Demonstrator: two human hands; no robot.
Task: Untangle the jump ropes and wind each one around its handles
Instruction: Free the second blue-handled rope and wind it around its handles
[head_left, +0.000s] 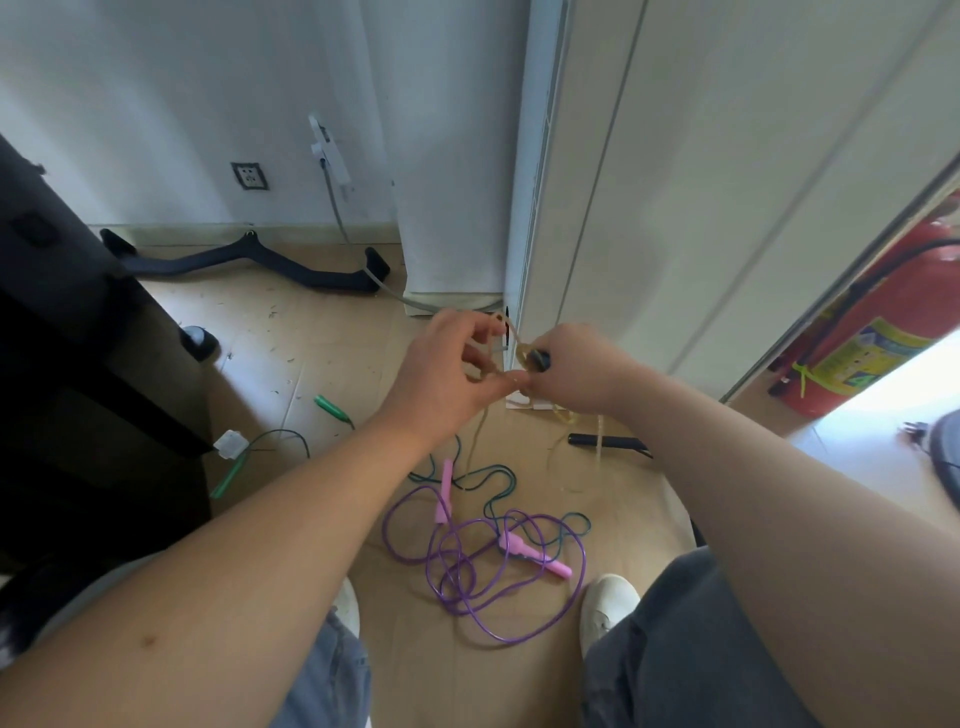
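My right hand grips a black handle with pale yellow cord looped around it. My left hand pinches a strand of that clear yellowish rope just left of the handle. The rope hangs down to the floor, where its other black handle lies. A purple rope with two pink handles lies tangled on the floor between my feet. A dark green rope crosses it, with green handles off to the left.
A black cabinet stands at the left. A black curved bar lies by the wall. White door frame and panels rise ahead. A red fire extinguisher stands at the right. My white shoe is near the purple rope.
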